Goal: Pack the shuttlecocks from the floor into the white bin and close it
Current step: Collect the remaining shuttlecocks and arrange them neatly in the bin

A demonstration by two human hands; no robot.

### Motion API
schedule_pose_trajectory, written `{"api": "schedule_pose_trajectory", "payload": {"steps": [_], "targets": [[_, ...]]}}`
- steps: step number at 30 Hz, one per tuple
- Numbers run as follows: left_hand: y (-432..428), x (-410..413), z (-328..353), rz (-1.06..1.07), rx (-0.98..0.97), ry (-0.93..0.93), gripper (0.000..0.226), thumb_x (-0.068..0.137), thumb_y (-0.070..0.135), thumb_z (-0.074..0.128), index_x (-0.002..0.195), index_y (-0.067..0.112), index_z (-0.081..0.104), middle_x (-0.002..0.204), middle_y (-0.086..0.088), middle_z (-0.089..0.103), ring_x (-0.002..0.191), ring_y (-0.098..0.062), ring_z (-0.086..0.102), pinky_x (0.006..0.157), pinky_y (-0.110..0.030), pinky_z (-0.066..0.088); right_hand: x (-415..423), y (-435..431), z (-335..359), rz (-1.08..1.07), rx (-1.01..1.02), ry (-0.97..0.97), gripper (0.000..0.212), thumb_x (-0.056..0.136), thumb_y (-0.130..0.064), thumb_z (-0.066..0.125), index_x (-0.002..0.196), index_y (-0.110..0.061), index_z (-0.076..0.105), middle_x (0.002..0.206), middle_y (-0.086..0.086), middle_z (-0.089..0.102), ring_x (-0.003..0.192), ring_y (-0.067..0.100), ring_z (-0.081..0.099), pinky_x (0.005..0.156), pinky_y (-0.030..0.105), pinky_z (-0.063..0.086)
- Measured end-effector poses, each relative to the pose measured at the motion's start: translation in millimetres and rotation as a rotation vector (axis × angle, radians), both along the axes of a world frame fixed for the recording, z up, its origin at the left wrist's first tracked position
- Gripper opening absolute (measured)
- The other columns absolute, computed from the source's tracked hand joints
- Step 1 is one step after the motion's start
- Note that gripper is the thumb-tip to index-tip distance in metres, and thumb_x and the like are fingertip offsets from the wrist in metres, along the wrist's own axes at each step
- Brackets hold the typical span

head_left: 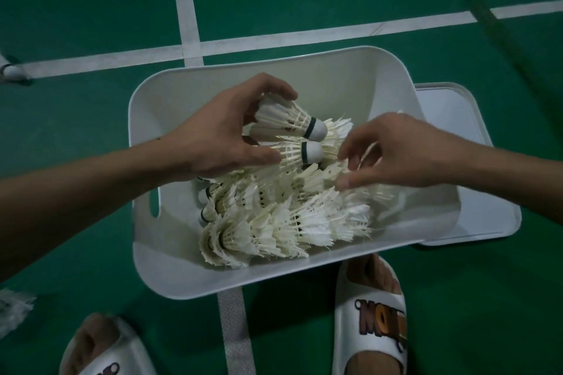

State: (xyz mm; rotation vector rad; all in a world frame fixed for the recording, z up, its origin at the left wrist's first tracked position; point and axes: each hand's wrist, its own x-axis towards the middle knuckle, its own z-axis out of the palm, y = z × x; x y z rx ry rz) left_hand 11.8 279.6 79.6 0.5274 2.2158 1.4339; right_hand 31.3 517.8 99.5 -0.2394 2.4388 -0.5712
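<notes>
The white bin (170, 265) stands open on the green floor, with several white feather shuttlecocks (283, 222) heaped inside. My left hand (219, 137) hovers over the bin's left half and grips two shuttlecocks (289, 122) by their feathers, corks pointing right. My right hand (396, 152) reaches in from the right with its fingers bent down onto the feathers of the pile; what it holds, if anything, is hidden. The bin's white lid (475, 179) lies flat on the floor, partly under the bin's right side.
One shuttlecock (10, 70) lies on the floor at the far left on a white court line. Another blurred one (12, 310) sits at the lower left edge. My two feet in white slippers (371, 323) stand just in front of the bin.
</notes>
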Motion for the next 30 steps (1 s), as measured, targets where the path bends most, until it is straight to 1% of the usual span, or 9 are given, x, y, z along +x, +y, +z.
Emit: {"api": "schedule_pose_trajectory", "payload": {"steps": [4,7,12,14,16,20,23,26,30], "targets": [[16.8,3.8,-1.5,0.072,0.086,-0.012,0.065,0.068,-0.001,0.080,0.121,0.020,0.048,0.112,0.001,0.058,0.093,-0.014,0.066,0.075,-0.029,0.058,-0.5,-5.6,1.8,-0.391,-0.428,-0.149,0.051,0.058,-0.036,0.077,0.101,-0.011,0.066,0.084,0.005,0.075,0.079,0.018,0.073,0.076,0.038,0.060],[30.4,6.4,-1.0,0.124,0.123,0.017,0.064,0.067,0.002,0.081,0.118,0.020,0.047,0.114,0.005,0.057,0.094,-0.009,0.065,0.077,-0.024,0.057,2.6,-11.0,-3.3,-0.540,-0.600,-0.219,0.052,0.059,-0.023,0.076,0.108,-0.009,0.066,0.091,0.010,0.075,0.088,0.024,0.072,0.080,0.038,0.059],[43.4,9.6,-2.8,0.139,0.155,0.023,0.061,0.067,0.013,0.082,0.117,0.021,0.048,0.113,0.007,0.057,0.095,-0.008,0.065,0.081,-0.028,0.057,3.1,-10.5,-10.3,-0.785,-0.805,-0.329,0.053,0.058,-0.011,0.076,0.110,-0.005,0.066,0.100,0.013,0.073,0.081,0.019,0.071,0.075,0.031,0.060],[46.0,10.4,-3.2,0.133,0.138,0.030,0.057,0.068,0.024,0.080,0.115,0.022,0.048,0.112,0.007,0.058,0.093,-0.007,0.065,0.081,-0.028,0.057,4.1,-7.6,-12.9,-0.794,-0.794,-0.318,0.057,0.057,-0.010,0.077,0.112,-0.005,0.064,0.103,0.015,0.072,0.082,0.020,0.071,0.075,0.030,0.059],[47.8,9.4,-3.3,0.161,0.138,0.032,0.046,0.074,0.021,0.076,0.113,0.021,0.050,0.110,0.005,0.060,0.089,-0.009,0.066,0.078,-0.028,0.057,4.3,-5.2,-13.2,-0.782,-0.766,-0.281,0.059,0.055,-0.010,0.078,0.112,-0.004,0.062,0.101,0.015,0.071,0.084,0.021,0.071,0.074,0.030,0.058],[47.1,1.2,-2.3,0.282,0.119,0.038,0.018,0.087,0.018,0.064,0.101,0.024,0.053,0.107,0.003,0.062,0.089,-0.013,0.065,0.080,-0.035,0.057,2.1,1.5,-12.2,-0.770,-0.662,-0.105,0.046,0.056,-0.002,0.083,0.090,-0.009,0.053,0.087,0.016,0.070,0.075,0.022,0.067,0.068,0.032,0.057],[40.7,-8.1,2.1,0.310,0.062,0.085,0.009,0.091,0.020,0.058,0.098,0.024,0.054,0.102,0.004,0.061,0.088,-0.011,0.063,0.074,-0.027,0.055,1.0,7.1,-9.2,-0.609,-0.490,0.090,0.038,0.059,-0.003,0.087,0.078,-0.010,0.055,0.088,0.007,0.074,0.079,0.018,0.071,0.072,0.030,0.060],[29.6,-16.8,9.0,0.156,-0.029,0.103,0.030,0.086,0.022,0.065,0.112,0.026,0.050,0.098,0.012,0.057,0.079,-0.006,0.063,0.061,-0.017,0.051,0.7,10.3,-7.0,-0.484,-0.359,0.169,0.035,0.059,-0.011,0.089,0.083,-0.011,0.065,0.090,0.000,0.073,0.084,0.015,0.070,0.073,0.029,0.059],[27.2,-23.3,21.7,-0.242,-0.147,0.042,0.064,0.071,0.035,0.072,0.126,0.031,0.040,0.100,0.029,0.053,0.083,0.004,0.063,0.064,-0.012,0.050,-1.0,14.8,-9.7,-0.401,-0.260,0.266,0.029,0.065,-0.022,0.087,0.090,-0.025,0.072,0.086,-0.011,0.071,0.082,0.004,0.067,0.077,0.028,0.059]]}}
